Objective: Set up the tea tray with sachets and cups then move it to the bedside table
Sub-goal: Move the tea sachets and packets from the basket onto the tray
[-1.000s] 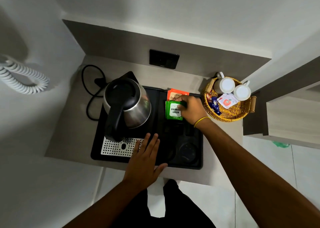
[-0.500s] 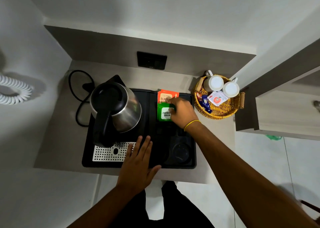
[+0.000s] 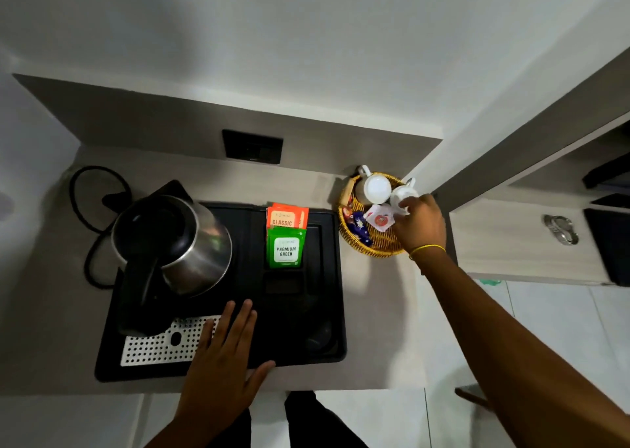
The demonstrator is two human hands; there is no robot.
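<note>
A black tea tray (image 3: pixel 327 297) lies on the grey counter with a steel kettle (image 3: pixel 177 243) on its left half. A green sachet (image 3: pixel 285 250) and an orange sachet (image 3: pixel 283 217) stand in the tray's upper middle slot. To the tray's right a wicker basket (image 3: pixel 364 246) holds two upturned white cups, the left cup (image 3: pixel 374 188) and the right cup (image 3: pixel 402 195), plus several small sachets (image 3: pixel 379 219). My right hand (image 3: pixel 417 224) is in the basket with its fingers closing around the right cup. My left hand (image 3: pixel 228 352) rests flat, fingers spread, on the tray's front edge.
A black power cord (image 3: pixel 88 209) loops on the counter left of the kettle. A black wall socket (image 3: pixel 252 147) sits behind the tray. A wooden cabinet (image 3: pixel 511 243) with a metal handle stands close on the right. White floor tiles lie below the counter edge.
My right hand let go of the green sachet in the tray slot and moved right into the basket onto the right cup. My left hand stayed on the tray.
</note>
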